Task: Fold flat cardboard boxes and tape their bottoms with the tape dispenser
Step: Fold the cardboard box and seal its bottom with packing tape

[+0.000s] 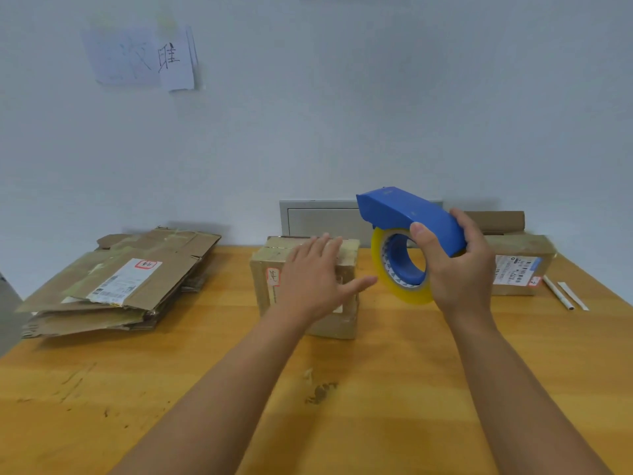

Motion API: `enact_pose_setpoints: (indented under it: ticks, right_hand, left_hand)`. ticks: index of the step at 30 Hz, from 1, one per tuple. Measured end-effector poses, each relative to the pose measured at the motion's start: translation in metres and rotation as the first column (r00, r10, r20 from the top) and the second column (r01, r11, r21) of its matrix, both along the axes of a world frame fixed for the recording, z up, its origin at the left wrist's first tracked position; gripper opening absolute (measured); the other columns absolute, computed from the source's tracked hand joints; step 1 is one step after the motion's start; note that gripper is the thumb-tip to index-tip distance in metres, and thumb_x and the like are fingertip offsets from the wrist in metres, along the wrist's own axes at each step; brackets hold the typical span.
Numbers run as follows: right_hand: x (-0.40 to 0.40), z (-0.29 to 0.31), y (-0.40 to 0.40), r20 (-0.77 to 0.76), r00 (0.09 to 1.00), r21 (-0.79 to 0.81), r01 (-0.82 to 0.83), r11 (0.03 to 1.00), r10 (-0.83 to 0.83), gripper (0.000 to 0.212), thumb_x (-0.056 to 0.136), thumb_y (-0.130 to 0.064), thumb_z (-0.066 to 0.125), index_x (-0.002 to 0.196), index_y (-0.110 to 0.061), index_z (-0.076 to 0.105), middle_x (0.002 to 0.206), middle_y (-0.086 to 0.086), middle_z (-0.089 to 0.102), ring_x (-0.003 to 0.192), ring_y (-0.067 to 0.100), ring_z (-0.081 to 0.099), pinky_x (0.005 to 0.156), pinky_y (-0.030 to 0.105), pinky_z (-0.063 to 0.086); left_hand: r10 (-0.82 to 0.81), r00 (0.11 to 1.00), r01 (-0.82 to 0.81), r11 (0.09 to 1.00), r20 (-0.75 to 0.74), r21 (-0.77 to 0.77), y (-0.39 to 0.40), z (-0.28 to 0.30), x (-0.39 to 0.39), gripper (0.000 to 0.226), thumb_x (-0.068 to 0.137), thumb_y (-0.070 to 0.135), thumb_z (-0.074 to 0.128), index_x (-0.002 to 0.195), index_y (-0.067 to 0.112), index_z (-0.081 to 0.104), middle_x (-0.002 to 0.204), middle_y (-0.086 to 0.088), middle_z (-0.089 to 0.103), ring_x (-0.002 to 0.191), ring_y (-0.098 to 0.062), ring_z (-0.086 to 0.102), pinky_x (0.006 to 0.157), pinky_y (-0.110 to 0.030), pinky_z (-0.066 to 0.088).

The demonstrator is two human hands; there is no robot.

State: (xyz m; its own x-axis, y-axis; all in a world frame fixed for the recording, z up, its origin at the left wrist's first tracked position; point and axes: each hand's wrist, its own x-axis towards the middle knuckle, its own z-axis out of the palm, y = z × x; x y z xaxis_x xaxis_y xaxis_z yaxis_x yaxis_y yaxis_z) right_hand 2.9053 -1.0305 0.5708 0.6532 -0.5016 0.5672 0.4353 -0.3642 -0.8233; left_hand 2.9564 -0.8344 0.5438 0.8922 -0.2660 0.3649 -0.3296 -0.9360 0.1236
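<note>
The folded cardboard box (305, 286) stood on the wooden worktop (205, 389) straight ahead of me, a little left of centre, with its upturned face towards the wall. I judged its long axis to run away from me, though my left hand hid much of the top, so I could not tell whether the seam across it was already taped. My left hand (317, 279) lay flat over the box with fingers straight and spread, resting on or just above the top; I could not make out which. That hand was plainly the nearer one to the box.

My right hand (455, 265) was curled round the blue tape dispenser (411, 228), thumb on the near side of the cover, holding it in the air just to the right of the box and above the worktop. The yellowish tape roll (400, 269) hung below the cover, and the cutter end pointed up and left, towards the far end of the box. As I read it, the coming move depended on bringing that end leftward and down onto the top, then drawing it along the seam.

A stack of flat cardboard boxes (120, 282) lay well apart on the left; a finished box (520, 265) sat on the right.
</note>
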Motion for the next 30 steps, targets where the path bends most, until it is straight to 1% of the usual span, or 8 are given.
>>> enact_pose_setpoints:
  ticks: [3,6,9,13,16,18,24,30]
  right_hand:
    - [-0.002,-0.003,-0.002,0.003,1.0,-0.031,0.024,0.999,-0.024,0.081,0.072,-0.071,0.065,0.136,-0.022,0.054,0.122,-0.01,0.059,0.108,0.012,0.059,0.086,0.034,0.055]
    - [-0.003,-0.005,-0.011,0.004,1.0,0.012,0.005,1.0,-0.005,0.085,0.07,-0.073,0.065,0.137,-0.022,0.055,0.123,-0.01,0.06,0.109,0.01,0.06,0.081,0.021,0.052]
    - [-0.004,-0.007,-0.019,0.014,1.0,0.034,-0.029,0.999,0.028,0.084,0.07,-0.072,0.067,0.137,-0.023,0.055,0.123,-0.01,0.061,0.108,0.006,0.061,0.075,0.014,0.051]
    - [-0.005,-0.013,-0.015,0.016,0.996,0.074,-0.086,0.994,0.085,0.083,0.069,-0.072,0.068,0.136,-0.025,0.056,0.119,-0.02,0.059,0.107,-0.003,0.059,0.075,0.009,0.05]
    - [-0.005,-0.023,-0.007,0.004,0.995,0.069,-0.104,0.992,0.104,0.082,0.07,-0.071,0.068,0.137,-0.024,0.056,0.12,-0.022,0.058,0.106,-0.009,0.057,0.073,0.006,0.047]
    - [-0.005,-0.031,-0.001,-0.011,0.996,0.078,-0.091,0.993,0.092,0.084,0.07,-0.07,0.068,0.139,-0.023,0.054,0.12,-0.022,0.057,0.105,-0.009,0.056,0.073,0.004,0.046]
    - [-0.002,-0.056,0.008,-0.082,0.997,0.099,0.011,0.995,-0.003,0.082,0.075,-0.061,0.069,0.143,-0.02,0.05,0.126,-0.015,0.053,0.113,0.005,0.053,0.088,0.021,0.047]
    - [-0.003,-0.054,0.012,-0.065,0.996,0.113,-0.059,0.992,0.066,0.081,0.072,-0.066,0.069,0.14,-0.024,0.052,0.124,-0.013,0.058,0.111,0.006,0.059,0.083,0.017,0.049]
  left_hand:
    - [0.065,0.99,-0.067,0.998,0.127,0.011,-0.023,-0.003,0.005,0.064,0.09,0.075,0.034,0.122,0.024,0.056,0.127,0.004,0.06,0.121,-0.019,0.051,0.104,-0.038,0.033]
    - [-0.121,0.976,0.13,0.991,0.18,-0.041,-0.003,-0.006,0.009,0.03,0.1,0.042,0.044,0.118,0.022,0.059,0.121,0.005,0.064,0.12,-0.019,0.054,0.108,-0.034,0.03]
    - [-0.274,0.955,0.283,0.956,0.111,-0.076,0.032,-0.001,0.009,0.034,0.102,0.029,0.048,0.134,0.022,0.054,0.139,0.003,0.057,0.134,-0.018,0.046,0.11,-0.032,0.029]
    - [-0.339,0.941,0.338,0.936,0.007,-0.092,0.057,0.004,0.002,0.043,0.103,0.03,0.046,0.146,0.026,0.043,0.151,0.007,0.044,0.14,-0.012,0.034,0.112,-0.025,0.023]
    - [-0.259,0.965,0.255,0.963,-0.032,-0.089,0.048,0.008,0.0,0.055,0.099,0.053,0.043,0.148,0.029,0.039,0.155,0.009,0.037,0.142,-0.012,0.031,0.117,-0.038,0.03]
    - [-0.173,0.984,0.172,0.985,-0.036,-0.009,0.039,0.008,0.003,0.063,0.097,0.058,0.044,0.151,0.027,0.033,0.158,0.006,0.032,0.144,-0.016,0.03,0.116,-0.039,0.029]
    - [-0.24,0.97,0.24,0.971,-0.024,0.003,0.053,0.003,0.01,0.057,0.1,0.045,0.049,0.151,0.025,0.036,0.158,0.004,0.034,0.146,-0.016,0.025,0.117,-0.033,0.022]
    - [-0.332,0.943,0.331,0.941,-0.015,-0.07,0.066,0.0,0.007,0.052,0.102,0.042,0.047,0.151,0.028,0.037,0.158,0.006,0.033,0.148,-0.013,0.021,0.118,-0.029,0.011]
